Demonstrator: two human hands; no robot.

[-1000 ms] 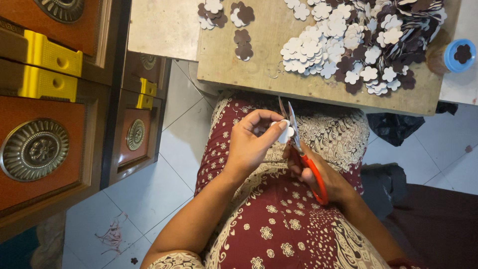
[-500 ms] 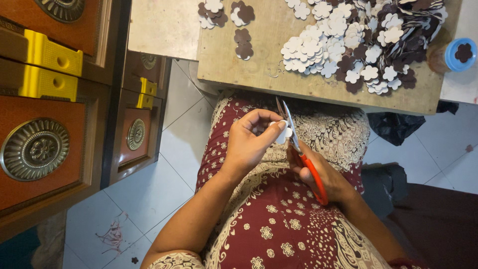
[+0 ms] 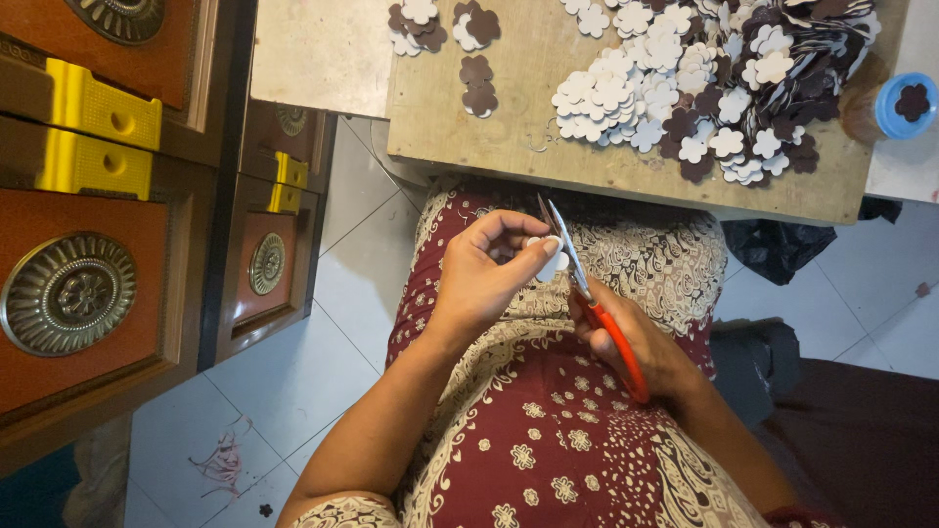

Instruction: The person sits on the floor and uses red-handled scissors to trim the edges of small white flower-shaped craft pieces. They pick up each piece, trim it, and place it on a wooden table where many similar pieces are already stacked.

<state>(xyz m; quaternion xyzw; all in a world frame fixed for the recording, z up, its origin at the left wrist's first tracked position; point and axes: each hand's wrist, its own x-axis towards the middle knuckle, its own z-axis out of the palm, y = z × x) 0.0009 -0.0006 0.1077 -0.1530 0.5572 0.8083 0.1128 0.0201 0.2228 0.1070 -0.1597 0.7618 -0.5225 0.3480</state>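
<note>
Scissors blades (image 3: 562, 244) are tipping slightly since a moment ago.
Left hand (image 3: 484, 279) is pinching a white flower cutout (image 3: 550, 262); right hand (image 3: 636, 342) is gripping orange handles.

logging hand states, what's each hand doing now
left hand: closed on a white flower piece
right hand: closed on orange scissors

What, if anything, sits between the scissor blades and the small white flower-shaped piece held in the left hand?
Nothing visible does. The left hand pinches the small white flower-shaped piece at its fingertips, and the blades of the orange-handled scissors in the right hand lie right against the piece's edge, above the lap, short of the wooden board.
</note>
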